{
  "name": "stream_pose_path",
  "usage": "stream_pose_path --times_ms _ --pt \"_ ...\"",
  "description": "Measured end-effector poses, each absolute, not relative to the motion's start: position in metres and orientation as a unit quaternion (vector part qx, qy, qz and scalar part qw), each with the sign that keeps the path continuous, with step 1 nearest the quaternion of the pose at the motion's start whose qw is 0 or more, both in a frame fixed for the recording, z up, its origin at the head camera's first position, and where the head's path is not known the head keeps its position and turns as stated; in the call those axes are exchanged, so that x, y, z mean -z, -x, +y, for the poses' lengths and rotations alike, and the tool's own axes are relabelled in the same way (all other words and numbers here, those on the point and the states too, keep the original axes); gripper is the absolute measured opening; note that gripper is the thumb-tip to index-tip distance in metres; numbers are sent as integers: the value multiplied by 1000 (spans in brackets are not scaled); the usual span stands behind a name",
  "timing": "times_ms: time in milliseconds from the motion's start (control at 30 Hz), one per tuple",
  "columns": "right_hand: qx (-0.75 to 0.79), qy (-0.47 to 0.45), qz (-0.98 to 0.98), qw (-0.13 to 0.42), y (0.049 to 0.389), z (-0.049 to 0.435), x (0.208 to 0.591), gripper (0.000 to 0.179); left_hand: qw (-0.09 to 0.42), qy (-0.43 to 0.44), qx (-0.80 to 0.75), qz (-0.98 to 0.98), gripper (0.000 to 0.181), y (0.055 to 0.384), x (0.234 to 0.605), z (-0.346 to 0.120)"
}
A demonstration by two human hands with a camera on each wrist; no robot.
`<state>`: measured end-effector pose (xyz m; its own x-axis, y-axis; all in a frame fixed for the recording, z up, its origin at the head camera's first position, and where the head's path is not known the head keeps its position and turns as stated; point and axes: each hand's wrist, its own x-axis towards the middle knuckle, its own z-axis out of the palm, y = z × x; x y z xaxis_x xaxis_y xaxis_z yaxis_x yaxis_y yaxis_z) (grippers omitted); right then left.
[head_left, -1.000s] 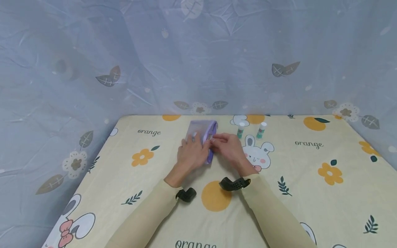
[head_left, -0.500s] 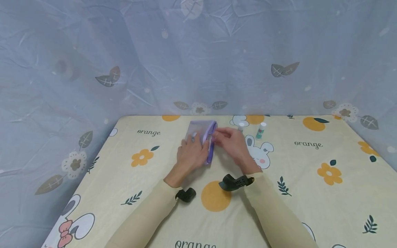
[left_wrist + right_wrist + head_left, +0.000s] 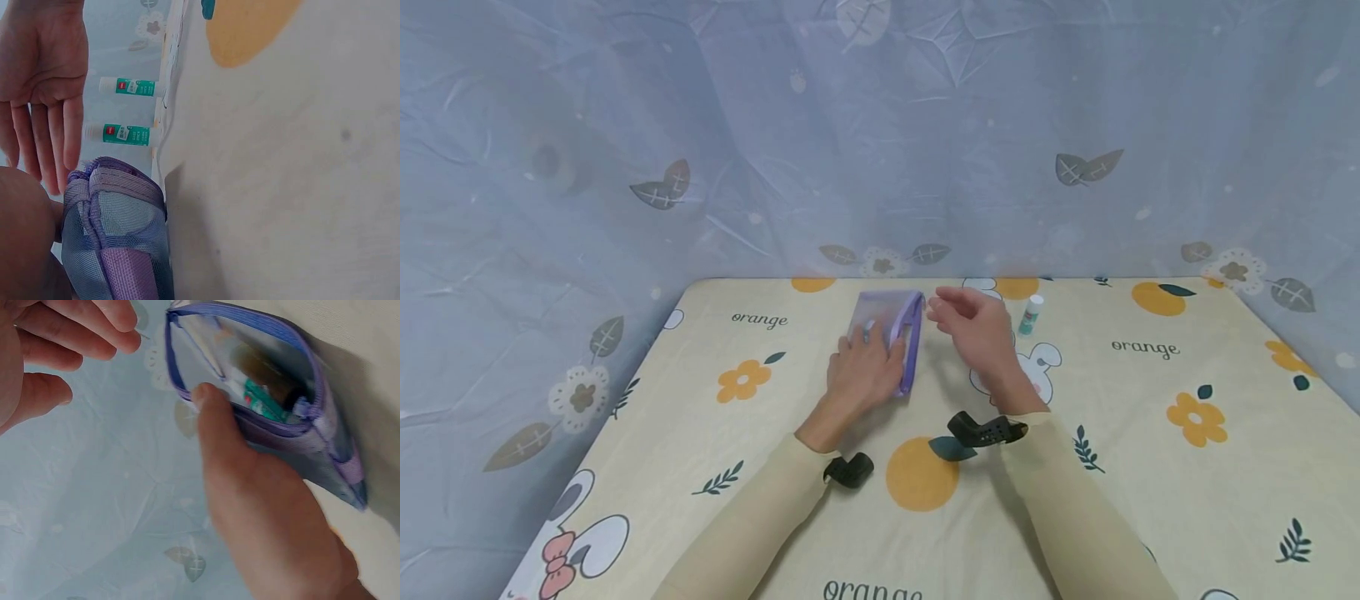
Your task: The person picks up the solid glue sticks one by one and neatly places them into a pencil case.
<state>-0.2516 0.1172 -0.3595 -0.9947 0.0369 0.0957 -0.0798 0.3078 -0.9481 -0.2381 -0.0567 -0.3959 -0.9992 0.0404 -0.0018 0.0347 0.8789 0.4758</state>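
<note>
Mesh pouch lies gaping on the table under the left hand, fingers spread, right hand empty just beside, fingers off thumb, and if the left slips, it could sag shut or tip the glue stick out.

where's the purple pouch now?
Head view: the purple pouch is near centre on the tablecloth, under the left hand, left of the right hand and the visible green tube.
</note>
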Motion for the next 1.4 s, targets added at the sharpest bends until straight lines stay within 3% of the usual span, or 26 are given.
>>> stream_pose_path --times_ms 467,833,1400 --pt "-646 -13 -752 132 252 153 338 43 4 -26 -249 968 67 238 397 -58" --pt "-698 21 -701 148 248 172 325 44 8 -26 -251 968 67 238 397 -59" --pt "-625 89 -745 213 252 194 324 43 11 -26 -257 966 68 237 396 -58"
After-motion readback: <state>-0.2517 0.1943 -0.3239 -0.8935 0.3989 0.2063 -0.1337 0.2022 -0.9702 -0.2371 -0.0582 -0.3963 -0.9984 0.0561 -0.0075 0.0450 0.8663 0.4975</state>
